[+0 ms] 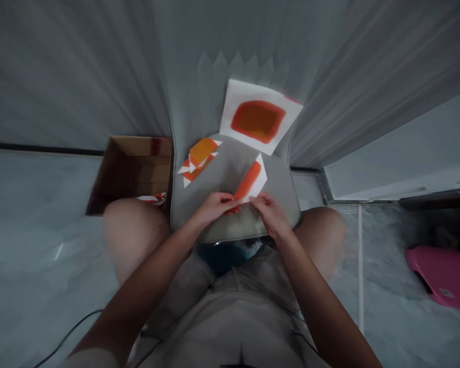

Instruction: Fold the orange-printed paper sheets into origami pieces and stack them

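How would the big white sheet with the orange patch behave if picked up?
The white sheet would probably feel light, as it looks paper-thin. It may crease easily: the similar piece in the left hand and right hand appears folded.

A grey chair seat (230,168) carries an orange-and-white folded paper piece (203,158) and a white sheet (262,115).

This looks like a room in a home: long grey draped curtains (99,66), a pale marbled tile floor (42,230), a grey cushioned chair (230,148) and an open brown cardboard box (153,176) beside it.
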The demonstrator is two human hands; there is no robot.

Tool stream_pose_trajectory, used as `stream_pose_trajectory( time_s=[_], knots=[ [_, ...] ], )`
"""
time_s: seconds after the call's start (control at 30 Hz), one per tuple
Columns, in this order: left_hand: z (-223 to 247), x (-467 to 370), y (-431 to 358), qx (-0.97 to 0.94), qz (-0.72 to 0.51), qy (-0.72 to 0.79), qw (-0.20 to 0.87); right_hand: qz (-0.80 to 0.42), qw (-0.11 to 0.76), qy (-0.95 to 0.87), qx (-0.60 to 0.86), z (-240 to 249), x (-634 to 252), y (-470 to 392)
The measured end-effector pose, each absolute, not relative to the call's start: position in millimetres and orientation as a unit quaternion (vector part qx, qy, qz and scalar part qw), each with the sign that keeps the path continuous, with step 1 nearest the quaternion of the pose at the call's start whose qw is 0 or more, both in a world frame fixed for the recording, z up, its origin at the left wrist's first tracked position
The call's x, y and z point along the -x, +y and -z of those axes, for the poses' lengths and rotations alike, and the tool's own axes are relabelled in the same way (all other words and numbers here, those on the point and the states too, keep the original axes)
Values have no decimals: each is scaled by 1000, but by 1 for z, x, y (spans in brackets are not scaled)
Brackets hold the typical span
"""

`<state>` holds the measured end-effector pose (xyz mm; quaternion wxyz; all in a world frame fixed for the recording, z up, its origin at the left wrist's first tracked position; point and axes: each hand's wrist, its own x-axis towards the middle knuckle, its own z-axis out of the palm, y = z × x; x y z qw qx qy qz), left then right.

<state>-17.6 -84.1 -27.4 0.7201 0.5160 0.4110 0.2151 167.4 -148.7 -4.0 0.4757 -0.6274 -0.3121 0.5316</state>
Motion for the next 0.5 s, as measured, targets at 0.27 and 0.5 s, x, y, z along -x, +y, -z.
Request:
stream_pose_trajectory(
  time_s=[0.27, 0.5],
  knots=[
    [34, 13, -89, -492, -254, 421, 719, -545, 475, -292, 627, 6, -158, -150],
    [35, 13, -91, -482, -303, 435, 697, -545, 478, -281, 629, 7, -158, -153]
  ],
)
